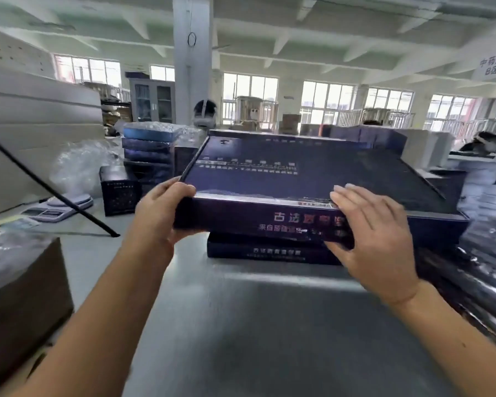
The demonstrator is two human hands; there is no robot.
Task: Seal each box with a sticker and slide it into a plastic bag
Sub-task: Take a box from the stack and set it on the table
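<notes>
A wide, flat dark blue box (284,179) with white lettering is held tilted above the grey table (241,325), its near edge toward me. My left hand (161,213) grips its near left corner, thumb on top and fingers underneath. My right hand (375,233) lies over the near right edge with straight fingers pressing on the top and front face. A second dark blue box (269,250) lies flat on the table just under the held one. The frame is blurred, and no sticker is plainly visible.
A stack of bagged blue boxes (149,150) stands at the back left beside crumpled clear plastic (80,164), a small black box (119,190) and a scale (58,207). A brown carton (23,296) sits at the near left. Dark bagged boxes (481,267) pile up on the right.
</notes>
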